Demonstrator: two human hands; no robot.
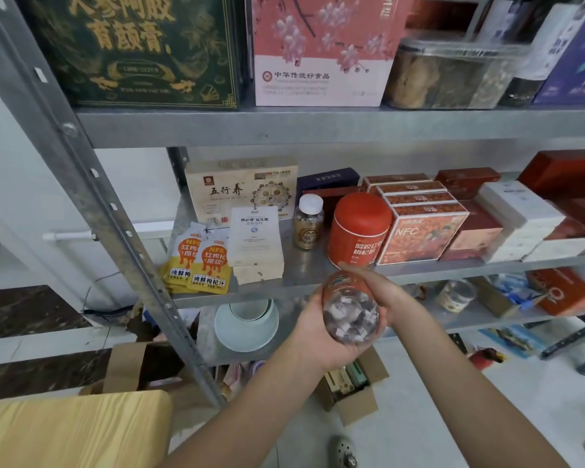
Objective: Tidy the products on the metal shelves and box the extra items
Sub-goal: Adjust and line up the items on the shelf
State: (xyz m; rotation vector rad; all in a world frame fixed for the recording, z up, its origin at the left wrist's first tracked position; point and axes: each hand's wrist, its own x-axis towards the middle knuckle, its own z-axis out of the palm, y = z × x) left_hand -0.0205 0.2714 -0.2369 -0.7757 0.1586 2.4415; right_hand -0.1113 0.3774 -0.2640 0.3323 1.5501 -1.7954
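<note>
Head view: left hand (318, 336) cups the clear jar (350, 309) from below, fingers curled round it. Right hand (382, 288) grips its upper right side. The jar is held tilted at the near edge of the middle metal shelf (304, 265), just in front of the red canister (358, 228).

"育颜膏" on dark green cardboard box (139, 52) at 11 o'clock, "中华传统好食品" on pink blossom-printed box (321, 52) at 12 o'clock, "五行养" on beige carton (240, 187) near centre, "NFC" on orange carton (423, 236) at 3 o'clock
</note>
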